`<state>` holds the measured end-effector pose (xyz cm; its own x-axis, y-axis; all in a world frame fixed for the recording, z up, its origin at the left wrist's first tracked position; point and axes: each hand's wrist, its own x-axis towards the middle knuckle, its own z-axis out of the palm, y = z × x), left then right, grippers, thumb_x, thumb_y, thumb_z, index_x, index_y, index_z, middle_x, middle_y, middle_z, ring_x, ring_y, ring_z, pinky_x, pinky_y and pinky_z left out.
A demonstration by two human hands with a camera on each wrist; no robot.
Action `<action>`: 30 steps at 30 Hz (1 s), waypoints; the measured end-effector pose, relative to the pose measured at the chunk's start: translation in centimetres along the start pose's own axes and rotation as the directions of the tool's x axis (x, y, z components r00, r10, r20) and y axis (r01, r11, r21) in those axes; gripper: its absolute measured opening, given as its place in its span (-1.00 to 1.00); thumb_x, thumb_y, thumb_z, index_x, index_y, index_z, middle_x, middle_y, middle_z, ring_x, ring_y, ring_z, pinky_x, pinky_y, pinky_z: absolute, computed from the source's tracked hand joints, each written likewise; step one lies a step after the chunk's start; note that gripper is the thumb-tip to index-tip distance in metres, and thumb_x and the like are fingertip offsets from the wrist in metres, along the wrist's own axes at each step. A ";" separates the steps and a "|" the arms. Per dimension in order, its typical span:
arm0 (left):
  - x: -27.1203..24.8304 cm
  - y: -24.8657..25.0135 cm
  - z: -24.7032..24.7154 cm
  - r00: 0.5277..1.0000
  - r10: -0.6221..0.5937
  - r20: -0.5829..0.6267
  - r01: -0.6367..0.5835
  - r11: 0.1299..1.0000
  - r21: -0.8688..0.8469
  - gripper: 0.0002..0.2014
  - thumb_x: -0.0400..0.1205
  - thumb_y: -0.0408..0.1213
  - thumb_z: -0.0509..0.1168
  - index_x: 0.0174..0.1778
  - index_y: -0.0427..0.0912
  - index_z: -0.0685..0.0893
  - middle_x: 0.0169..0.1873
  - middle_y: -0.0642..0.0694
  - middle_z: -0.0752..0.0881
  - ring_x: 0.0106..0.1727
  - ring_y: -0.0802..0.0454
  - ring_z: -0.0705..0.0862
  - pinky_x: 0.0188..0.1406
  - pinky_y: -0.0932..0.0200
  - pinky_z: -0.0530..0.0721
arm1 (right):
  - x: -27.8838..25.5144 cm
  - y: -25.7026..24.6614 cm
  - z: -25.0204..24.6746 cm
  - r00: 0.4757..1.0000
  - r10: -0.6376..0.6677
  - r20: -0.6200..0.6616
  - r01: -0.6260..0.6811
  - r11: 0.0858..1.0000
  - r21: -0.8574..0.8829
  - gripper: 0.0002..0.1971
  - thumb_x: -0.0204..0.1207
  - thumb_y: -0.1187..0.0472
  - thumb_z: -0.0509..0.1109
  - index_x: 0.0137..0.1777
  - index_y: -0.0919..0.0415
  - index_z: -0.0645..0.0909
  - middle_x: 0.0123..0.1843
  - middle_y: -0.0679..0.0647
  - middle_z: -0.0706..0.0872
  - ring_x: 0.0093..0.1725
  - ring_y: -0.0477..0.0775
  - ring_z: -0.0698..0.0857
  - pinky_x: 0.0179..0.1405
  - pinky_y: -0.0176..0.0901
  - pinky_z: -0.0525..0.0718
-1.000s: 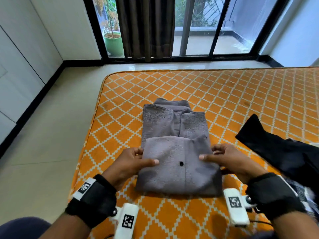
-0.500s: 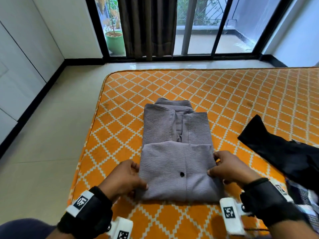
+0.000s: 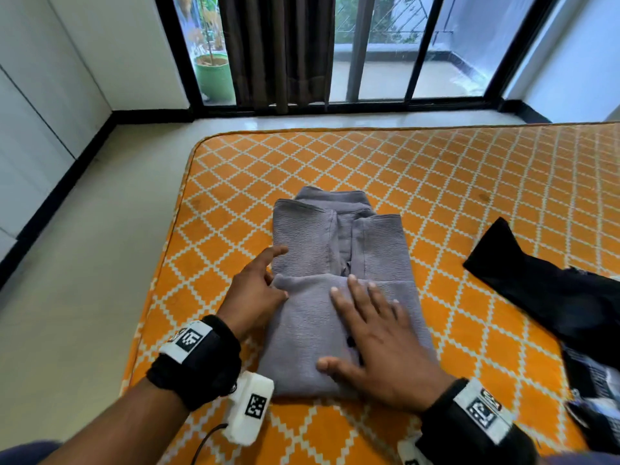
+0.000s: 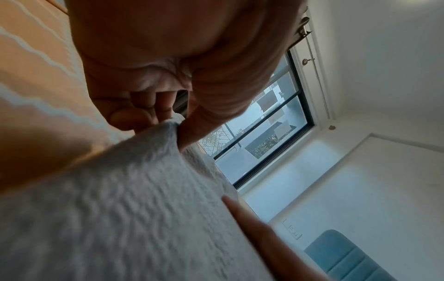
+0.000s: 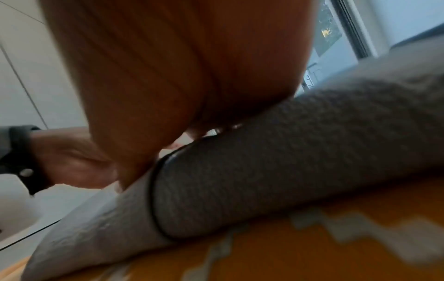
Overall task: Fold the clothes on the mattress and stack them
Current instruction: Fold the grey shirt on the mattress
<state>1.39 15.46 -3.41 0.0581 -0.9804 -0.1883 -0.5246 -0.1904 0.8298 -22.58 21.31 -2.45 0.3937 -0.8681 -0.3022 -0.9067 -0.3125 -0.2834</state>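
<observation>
A grey shirt (image 3: 335, 236) lies on the orange diamond-patterned mattress (image 3: 436, 182), its near half folded up over the far half, collar farthest from me. My left hand (image 3: 268, 280) is at the left end of the folded edge. The left wrist view shows its thumb and curled fingers (image 4: 134, 114) pinching that corner of the grey shirt (image 4: 120, 209), while the index finger points out along the side. My right hand (image 3: 375, 333) lies flat with spread fingers on the folded layer, covering the black button. In the right wrist view its palm (image 5: 168, 76) presses the grey shirt (image 5: 288, 161).
A black garment (image 3: 553, 297) lies crumpled on the mattress to the right, with a black-and-white patterned cloth (image 3: 590, 380) at the lower right edge. The mattress's left edge drops to pale floor (image 3: 84, 263). Bare mattress stretches behind the shirt toward the window.
My right hand left the shirt's right edge and now lies flat on top of the fold. My left hand slid forward along the left side to the fold's corner.
</observation>
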 end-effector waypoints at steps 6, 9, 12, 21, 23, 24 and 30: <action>0.2 -1.1 -0.4 0.993 -0.118 -0.020 0.117 0.992 -0.049 -0.63 0.27 -0.40 0.30 -0.15 0.06 0.88 -0.24 0.06 0.84 -0.17 -0.04 0.78 -0.25 0.14 0.67 | 0.9 1.7 -0.1 0.987 0.106 0.120 -0.104 0.994 -0.027 0.18 0.20 -0.86 0.02 0.57 -0.50 -0.67 0.71 0.00 -0.69 0.68 0.40 -0.62 0.59 0.64 -0.48; -0.3 -0.5 -1.1 0.994 -0.031 -0.103 0.055 0.969 0.243 -0.62 0.37 -0.29 0.48 0.11 0.09 0.79 -0.08 0.09 0.78 0.02 -0.07 0.78 -0.05 0.08 0.71 | 0.9 1.6 -0.4 0.984 0.114 0.138 -0.113 0.994 -0.016 0.27 0.11 -0.90 0.03 0.57 -0.45 -0.71 0.68 0.00 -0.74 0.64 0.38 -0.68 0.57 0.64 -0.50; -2.3 1.5 -1.2 0.898 0.430 -0.089 -0.306 0.758 0.577 -0.34 0.45 0.01 0.45 0.51 0.00 0.60 0.37 -0.09 0.67 0.36 -0.15 0.65 0.33 -0.08 0.65 | 0.6 0.8 -1.4 0.994 0.077 0.075 -0.072 0.995 -0.068 0.35 0.06 -0.92 0.01 0.61 -0.34 -0.71 0.66 0.00 -0.77 0.61 0.32 -0.75 0.57 0.62 -0.53; -4.6 0.0 1.7 0.795 -0.086 0.600 -0.462 0.554 0.692 0.76 0.05 0.53 0.60 0.57 -0.06 -0.76 0.50 -0.14 -0.83 0.52 -0.25 -0.82 0.65 -0.48 -0.45 | 0.7 1.7 -1.1 0.961 0.044 0.275 -0.016 0.995 -0.102 0.75 -0.22 -0.83 0.41 0.56 -0.13 -0.83 0.59 -0.09 -0.85 0.59 0.24 -0.78 0.62 0.57 -0.50; -4.1 0.0 1.7 0.814 -0.133 0.565 -0.405 0.568 0.717 0.79 0.00 0.54 0.61 0.47 0.00 -0.84 0.39 -0.16 -0.91 0.44 -0.32 -0.88 0.59 -0.56 -0.48 | 0.6 2.1 -1.4 0.950 0.078 0.302 -0.046 0.992 -0.114 0.77 -0.24 -0.79 0.46 0.54 -0.12 -0.85 0.58 -0.08 -0.86 0.58 0.28 -0.79 0.61 0.61 -0.49; -4.1 0.2 1.6 0.811 -0.158 0.563 -0.394 0.563 0.726 0.79 -0.01 0.54 0.61 0.44 0.02 -0.86 0.36 -0.16 -0.93 0.41 -0.35 -0.89 0.55 -0.60 -0.50 | 0.6 2.2 -1.4 0.946 0.089 0.311 -0.056 0.992 -0.114 0.77 -0.22 -0.76 0.50 0.53 -0.14 -0.86 0.58 -0.08 -0.86 0.57 0.29 -0.79 0.60 0.62 -0.48; -5.6 1.5 1.6 0.850 -0.163 0.502 -0.378 0.475 0.794 0.66 0.18 0.56 0.49 0.53 -0.17 -0.77 0.46 -0.35 -0.83 0.44 -0.44 -0.85 0.44 -0.67 -0.54 | -0.4 1.9 -1.6 0.940 0.108 0.324 -0.050 0.982 -0.181 0.55 0.19 -0.45 0.53 0.60 -0.07 -0.80 0.60 0.10 -0.83 0.59 0.38 -0.76 0.59 0.59 -0.51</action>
<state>-1.07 20.72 -1.92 -0.2912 -0.7767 -0.5586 -0.9462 0.3200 0.0482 -24.68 20.42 -1.43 0.3215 -0.7246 -0.6096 -0.9377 -0.3333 -0.0983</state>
